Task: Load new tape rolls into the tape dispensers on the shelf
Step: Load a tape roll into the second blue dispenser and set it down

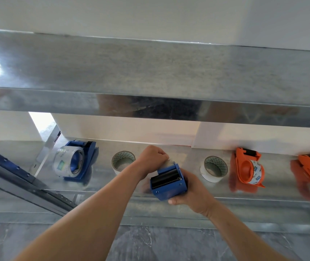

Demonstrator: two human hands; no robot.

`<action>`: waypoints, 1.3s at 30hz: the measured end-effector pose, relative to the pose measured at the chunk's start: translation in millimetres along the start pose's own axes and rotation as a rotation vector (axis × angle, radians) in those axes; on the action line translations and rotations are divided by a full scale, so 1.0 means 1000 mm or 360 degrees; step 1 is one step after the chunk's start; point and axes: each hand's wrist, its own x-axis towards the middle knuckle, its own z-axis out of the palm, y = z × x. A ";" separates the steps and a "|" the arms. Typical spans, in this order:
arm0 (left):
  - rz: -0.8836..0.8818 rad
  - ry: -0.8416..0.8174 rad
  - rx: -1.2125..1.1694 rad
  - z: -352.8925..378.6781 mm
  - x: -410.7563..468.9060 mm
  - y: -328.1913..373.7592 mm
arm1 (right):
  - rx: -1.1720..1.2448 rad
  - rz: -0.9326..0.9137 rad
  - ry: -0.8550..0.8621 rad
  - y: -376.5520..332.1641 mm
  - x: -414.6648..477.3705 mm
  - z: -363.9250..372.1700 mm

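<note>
Metal shelf (274, 166) against a white wall, grey stone floor below.
Right hand (192, 194) grips the blue dispenser (167, 184); left hand (153, 159), fingers curled, pinches its tape (169, 163).

- A storeroom or packing area: galvanised metal shelving (150, 72), with a perforated upright (18, 172) on the left.
- A blue tape dispenser (82, 162), an orange tape dispenser (246, 168) and loose tape rolls (123, 162) line the lower shelf (188, 159).
- Plain white wall (150, 14) at the far side; grey stone-patterned floor (159, 245) nearest.
</note>
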 end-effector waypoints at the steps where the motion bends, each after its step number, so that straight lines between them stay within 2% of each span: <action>1: -0.0009 -0.0013 0.0001 0.000 0.000 0.000 | 0.0000 -0.0002 -0.0001 0.000 0.000 0.001; 17: 0.0091 -0.0011 0.0105 -0.005 -0.006 0.006 | 0.0077 -0.0014 0.0001 0.003 0.003 -0.001; 22: 0.0097 -0.0055 -0.0168 -0.012 -0.007 0.014 | 0.0149 0.0014 0.0096 0.009 -0.001 -0.006; 26: 0.0163 0.0038 -0.0442 -0.013 -0.013 0.020 | 0.0239 0.0098 0.0178 0.011 0.001 -0.014; 30: 0.0252 0.0056 -0.0427 -0.016 -0.017 0.021 | 0.0263 0.0135 0.0215 0.014 -0.002 -0.021; 39: 0.0209 0.0086 -0.0581 -0.014 -0.020 0.003 | 0.0554 0.0106 0.0271 0.013 0.000 -0.019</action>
